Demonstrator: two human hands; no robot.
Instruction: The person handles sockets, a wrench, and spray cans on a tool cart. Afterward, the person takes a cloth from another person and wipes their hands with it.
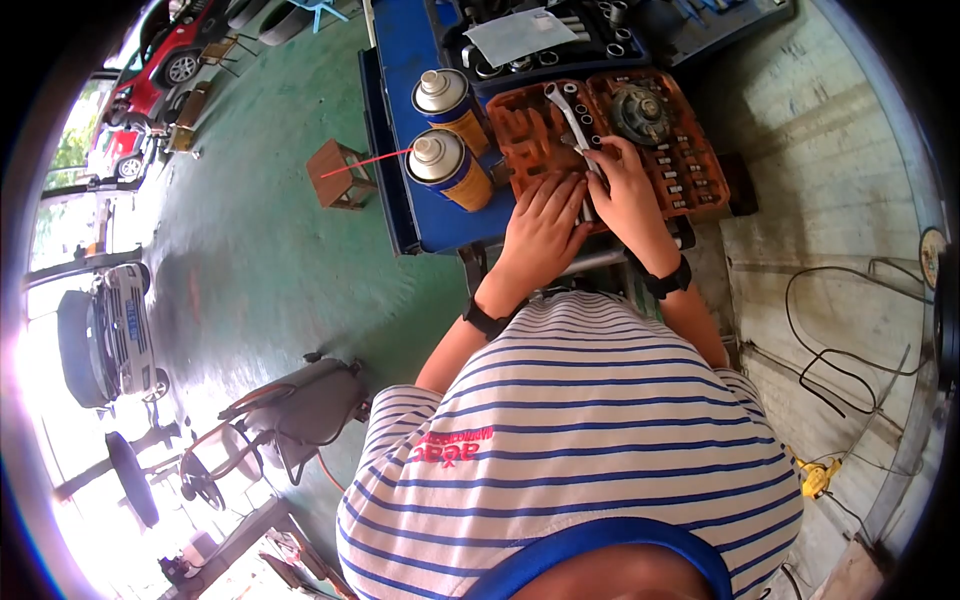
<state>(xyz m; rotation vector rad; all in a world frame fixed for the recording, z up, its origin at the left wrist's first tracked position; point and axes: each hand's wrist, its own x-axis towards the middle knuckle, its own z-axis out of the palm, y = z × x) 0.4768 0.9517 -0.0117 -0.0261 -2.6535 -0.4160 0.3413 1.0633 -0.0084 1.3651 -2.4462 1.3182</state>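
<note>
An orange-red socket case [515, 100] lies unfolded on the blue cart. My left hand [545, 225] rests on its near left part, fingers stretched out flat, palm hidden. My right hand [630, 200] is beside it, thumb and fingers closed around the lower part of a silver wrench [568, 115]. The wrench's ring end points away from me over the case; its near end is partly covered by my fingers. A round, dark metal part with a central hub [640, 113] sits on the right half of the case, above rows of small sockets [675, 170].
Two spray cans [440, 158] stand left of the case, a red straw [365, 162] sticking out from one. Behind is a dark tool case with a white packet [525, 38] on it. A brown stool [340, 175] stands left; cables [830, 350] hang along the right wall.
</note>
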